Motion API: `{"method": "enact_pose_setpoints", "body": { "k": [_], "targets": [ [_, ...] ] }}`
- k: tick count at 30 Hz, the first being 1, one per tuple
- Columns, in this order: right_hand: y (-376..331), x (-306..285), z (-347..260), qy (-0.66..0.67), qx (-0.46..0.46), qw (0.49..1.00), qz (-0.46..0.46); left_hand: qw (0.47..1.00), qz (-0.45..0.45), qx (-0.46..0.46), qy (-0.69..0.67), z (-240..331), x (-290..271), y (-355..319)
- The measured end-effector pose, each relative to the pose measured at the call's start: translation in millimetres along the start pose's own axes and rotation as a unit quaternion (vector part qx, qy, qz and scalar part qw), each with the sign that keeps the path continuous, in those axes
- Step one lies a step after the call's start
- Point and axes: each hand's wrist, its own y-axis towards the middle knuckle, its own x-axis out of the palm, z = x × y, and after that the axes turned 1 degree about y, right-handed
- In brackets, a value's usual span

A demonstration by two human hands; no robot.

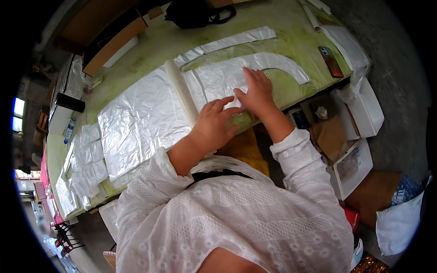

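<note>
A stack of thin, shiny, see-through plastic sheets (pixel 136 123) is spread over the pale green table (pixel 291 57). Across it lies a long off-white bar or tube (pixel 179 86), slanting toward me. Right of the bar is a shiny plastic piece (pixel 218 79) with a curved strip at its far right end. My right hand (pixel 258 91) rests on this piece, fingers stretched and thumb apart. Close beside it, my left hand (pixel 211 125) hovers at or touches the plastic's near edge, its fingers loosely spread. Neither hand visibly grips anything, though a small fold of film shows by the right thumb.
Smaller film pieces (pixel 86 164) lie at the table's left end. A phone (pixel 331 62) is near the right edge, a black bag (pixel 198 13) at the back. An open cardboard box (pixel 116 43) stands back left. White boxes (pixel 364 109) sit below the table's right side.
</note>
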Motion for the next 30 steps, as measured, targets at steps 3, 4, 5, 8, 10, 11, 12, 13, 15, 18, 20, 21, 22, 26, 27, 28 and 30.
{"method": "enact_pose_setpoints", "body": {
  "k": [3,4,5,8,10,11,12,13,15,18,20,21,22,26,27,28,30],
  "targets": [
    [-9,-9,-30,0.040,-0.094,0.994,0.026,0.995,0.045,-0.052,-0.072,1,2,-5],
    [-17,-16,-41,0.098,-0.137,0.986,0.016,0.988,0.097,-0.068,-0.096,-4,5,-10],
    [-23,-22,-48,0.155,-0.177,0.972,0.006,0.978,0.148,-0.083,-0.120,-3,5,-12],
    [-32,-44,-66,0.217,-0.155,0.963,0.036,0.970,0.115,-0.078,-0.197,-5,-1,-23],
    [-29,-51,-65,0.236,-0.128,0.961,0.063,0.960,0.074,-0.080,-0.259,-7,-5,-25],
    [-22,-57,-60,0.233,-0.144,0.960,0.058,0.953,0.085,-0.087,-0.276,-6,-5,-27],
    [-12,-66,-55,0.231,-0.159,0.958,0.053,0.947,0.096,-0.095,-0.293,-6,-5,-29],
    [-5,-77,-56,0.226,-0.173,0.957,0.049,0.939,0.106,-0.102,-0.311,-4,-5,-29],
    [-1,-90,-74,0.216,-0.203,0.955,-0.027,0.797,0.152,-0.153,-0.564,2,-16,-22],
    [-11,-81,-105,0.214,-0.247,0.937,-0.120,0.655,0.159,-0.236,-0.700,5,-45,-12],
    [-19,-67,-120,0.249,-0.272,0.921,-0.128,0.687,0.166,-0.287,-0.647,-14,-58,-20],
    [-23,-62,-126,0.276,-0.277,0.913,-0.118,0.712,0.207,-0.288,-0.606,-24,-63,-25],
    [-26,-60,-129,0.283,-0.262,0.917,-0.105,0.720,0.230,-0.311,-0.576,-33,-74,-33],
    [-45,-51,-118,0.307,-0.192,0.930,-0.071,0.799,0.284,-0.393,-0.355,-87,-119,-96],
    [-51,-47,-113,0.310,-0.173,0.932,-0.070,0.797,0.284,-0.425,-0.322,-108,-127,-118],
    [-55,-43,-110,0.305,-0.167,0.935,-0.066,0.789,0.282,-0.453,-0.304,-121,-131,-134],
    [-60,-37,-108,0.290,-0.153,0.943,-0.056,0.792,0.274,-0.484,-0.252,-148,-135,-157]
  ]
}}
